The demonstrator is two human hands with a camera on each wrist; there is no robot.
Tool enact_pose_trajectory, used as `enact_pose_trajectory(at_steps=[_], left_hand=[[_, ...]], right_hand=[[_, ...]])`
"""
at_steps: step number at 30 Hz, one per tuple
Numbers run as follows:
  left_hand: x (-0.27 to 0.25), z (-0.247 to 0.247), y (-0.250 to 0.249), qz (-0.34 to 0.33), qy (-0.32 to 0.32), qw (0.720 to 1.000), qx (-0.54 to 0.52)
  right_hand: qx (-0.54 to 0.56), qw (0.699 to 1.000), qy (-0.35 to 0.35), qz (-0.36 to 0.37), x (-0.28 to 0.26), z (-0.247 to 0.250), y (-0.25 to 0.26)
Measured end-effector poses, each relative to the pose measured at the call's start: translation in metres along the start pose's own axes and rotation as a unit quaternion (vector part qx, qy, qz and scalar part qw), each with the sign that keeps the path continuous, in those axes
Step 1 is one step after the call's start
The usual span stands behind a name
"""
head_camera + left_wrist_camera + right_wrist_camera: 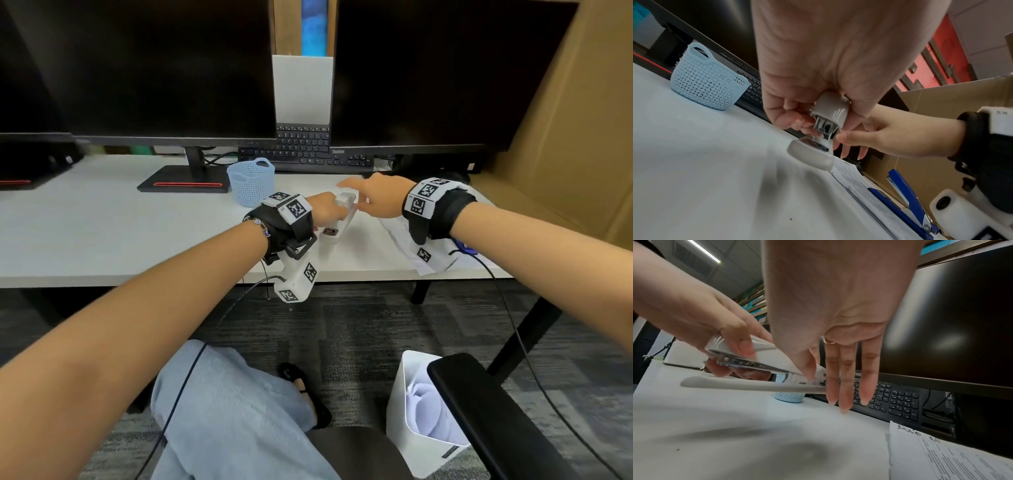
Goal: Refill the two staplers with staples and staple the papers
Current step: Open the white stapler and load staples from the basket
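On the desk (102, 222), the basket (251, 181) stands left of the stapler (342, 212), which sits between the two hands. The papers (407, 240) lie to its right, with a second stapler (906, 201) on them. Behind, a keyboard (308, 150) lies under two monitors (154, 68).
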State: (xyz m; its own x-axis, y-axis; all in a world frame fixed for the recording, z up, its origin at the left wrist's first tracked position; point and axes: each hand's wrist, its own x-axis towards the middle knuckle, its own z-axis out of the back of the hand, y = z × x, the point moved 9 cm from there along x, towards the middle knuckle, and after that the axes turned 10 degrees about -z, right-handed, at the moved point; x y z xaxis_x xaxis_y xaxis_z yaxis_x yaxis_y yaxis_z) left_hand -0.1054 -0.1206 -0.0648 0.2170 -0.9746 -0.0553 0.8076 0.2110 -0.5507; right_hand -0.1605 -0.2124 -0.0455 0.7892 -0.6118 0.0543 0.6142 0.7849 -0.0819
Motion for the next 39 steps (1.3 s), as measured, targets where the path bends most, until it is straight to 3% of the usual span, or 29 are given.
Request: enact_pose_trajectory(at_steps=[11,14,17,21,26,33,39], left_hand=[[-0.004,0.027,0.015,-0.060,-0.025,0.998,0.018],[-0.006,0.039,0.013,-0.094,-0.050,0.994,0.001],[-0.007,0.049,0.010,-0.122,-0.075,0.989,-0.044],[-0.006,0.050,0.021,-0.096,-0.059,0.983,-0.146],[-0.007,0.072,0.030,-0.090,-0.124,0.949,-0.276],[-0.001,0.099,0.066,-0.065,-0.198,0.924,-0.322],[0.015,0.086,0.089,-0.067,-0.207,0.847,-0.484]], right_hand=[[0.061,0.997,0.029,0.023,0.006,0.003,0.009],[0.076,0.994,0.072,0.038,0.002,0.002,0.015],[0.111,0.986,0.110,0.051,-0.002,0.010,0.017],[0.104,0.986,0.125,0.032,-0.001,0.028,0.013],[0.149,0.982,0.112,0.012,0.007,0.049,0.012],[0.289,0.955,0.056,-0.036,0.035,0.071,0.007],[0.414,0.909,0.025,-0.048,0.059,0.047,0.020]])
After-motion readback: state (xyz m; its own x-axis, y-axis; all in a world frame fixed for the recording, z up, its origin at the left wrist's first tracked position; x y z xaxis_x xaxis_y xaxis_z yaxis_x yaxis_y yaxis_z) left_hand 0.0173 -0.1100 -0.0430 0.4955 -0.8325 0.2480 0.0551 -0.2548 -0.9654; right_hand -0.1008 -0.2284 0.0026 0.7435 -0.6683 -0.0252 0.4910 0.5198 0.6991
